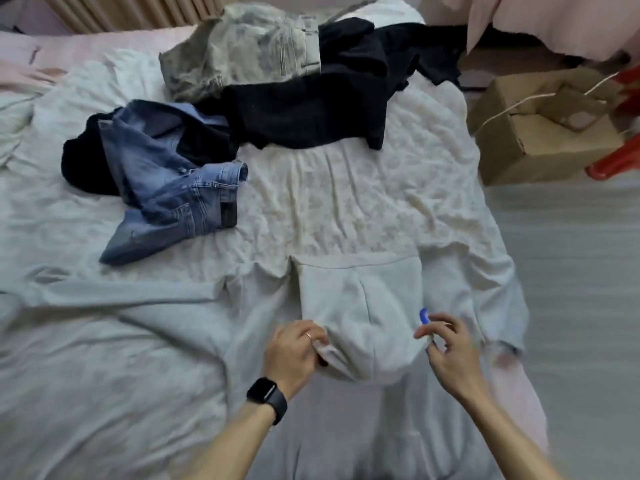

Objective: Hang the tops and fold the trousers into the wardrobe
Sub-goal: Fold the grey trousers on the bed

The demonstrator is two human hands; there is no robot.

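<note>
Left hand (294, 348) on flat, pale-grey hoodie (360, 299)

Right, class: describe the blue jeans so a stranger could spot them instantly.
Find the bed with its pale crumpled cover. On its left half, the blue jeans lie partly over a black garment. They are the only faded blue denim; nearby clothes are black or camouflage.

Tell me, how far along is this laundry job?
Nothing looks finished: no wardrobe shows. In hand: the left hand grips the grey hoodie at its hood, the right hand pinches a small blue thing. Left: blue jeans, camouflage trousers and black garments lie unfolded on the bed.
</note>
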